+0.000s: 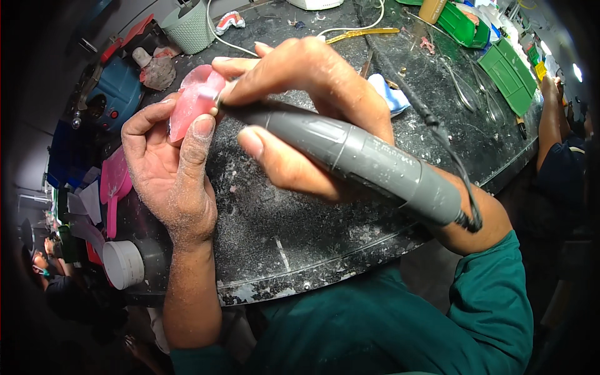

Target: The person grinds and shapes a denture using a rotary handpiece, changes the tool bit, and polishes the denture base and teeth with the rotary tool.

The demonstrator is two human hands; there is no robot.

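My left hand (172, 169), dusted with pale powder, grips a pink moulded piece (187, 109) upright at the upper left of the bench. My right hand (315, 119) is closed around a dark grey cylindrical rotary handpiece (350, 156) with a black cord running from its rear end. The handpiece's small white tip (207, 94) lies against or just over the pink piece's surface; contact is hard to tell. My right index finger reaches forward beside that tip.
The dusty black bench (256, 231) holds a white round tub (123, 264), pink scoop (115, 181), blue machine (112, 87), mesh cup (187, 28), dental model (229, 22), blue-white object (390, 94) and green trays (506, 75). Co-workers (559, 137) sit at both sides.
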